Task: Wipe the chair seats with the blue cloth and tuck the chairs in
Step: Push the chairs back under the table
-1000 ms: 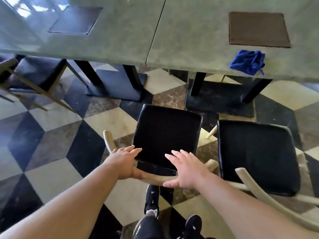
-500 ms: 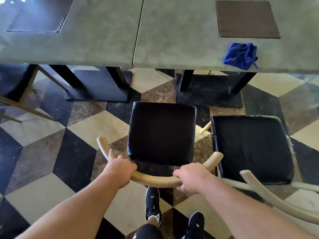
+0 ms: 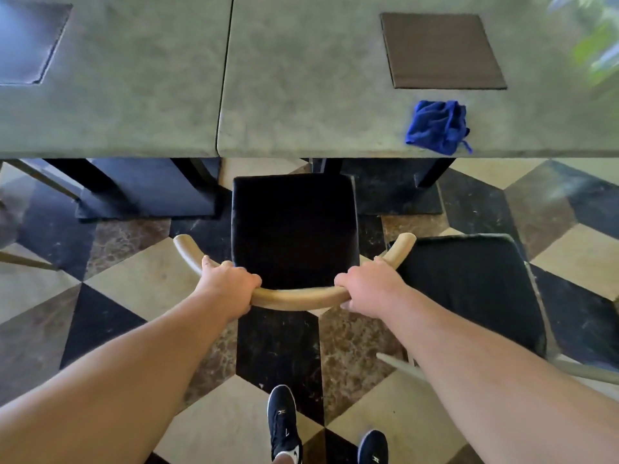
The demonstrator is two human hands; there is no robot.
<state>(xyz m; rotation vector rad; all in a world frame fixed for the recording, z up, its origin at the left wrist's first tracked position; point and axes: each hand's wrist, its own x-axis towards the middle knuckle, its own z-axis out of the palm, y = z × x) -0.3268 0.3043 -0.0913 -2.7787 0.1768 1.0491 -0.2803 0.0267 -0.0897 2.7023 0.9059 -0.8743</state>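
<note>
A chair with a black seat and a curved pale wooden backrest stands in front of me, its front edge close to the table edge. My left hand is shut on the left part of the backrest. My right hand is shut on the right part. The crumpled blue cloth lies on the grey-green table near its front edge, to the right. A second chair with a black seat stands to the right, farther out from the table.
Two dark square mats lie on the tabletop. Black table bases stand under the table on a checkered tile floor. Another chair's legs show at the far left. My shoes are just behind the chair.
Both hands went from open over the backrest to gripping it. The chair has moved forward toward the table, and I have stepped closer.
</note>
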